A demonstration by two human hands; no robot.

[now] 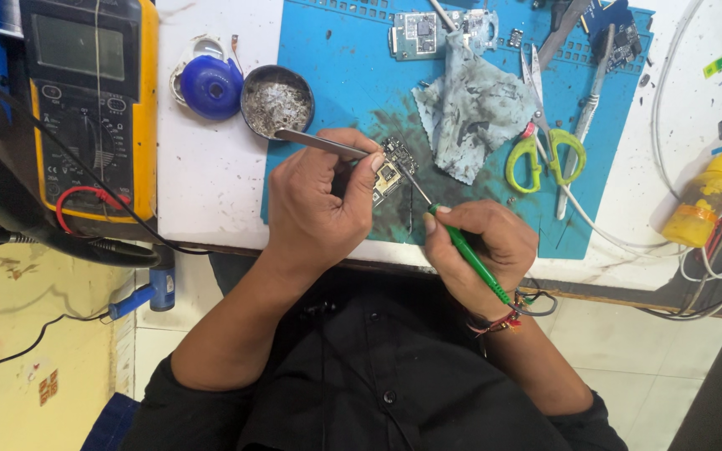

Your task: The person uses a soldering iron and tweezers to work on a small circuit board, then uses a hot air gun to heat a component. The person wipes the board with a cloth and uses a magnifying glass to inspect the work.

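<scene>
My left hand [315,205] grips metal tweezers [315,143] whose tips rest on a small circuit board [391,167] lying on the blue work mat [336,50]. My right hand [482,250] holds a green-handled soldering iron [471,255] like a pen. Its thin metal tip reaches up-left to the same board. Both hands sit close together at the mat's front edge. The board's left part is hidden behind my left fingers.
A dirty grey cloth [471,108], yellow-handled scissors [545,142] and another circuit board [428,33] lie further back on the mat. A round tin of grey residue [276,100], a blue round tape holder [209,83] and a yellow multimeter [94,100] stand left. A yellow bottle [704,196] and white cables lie right.
</scene>
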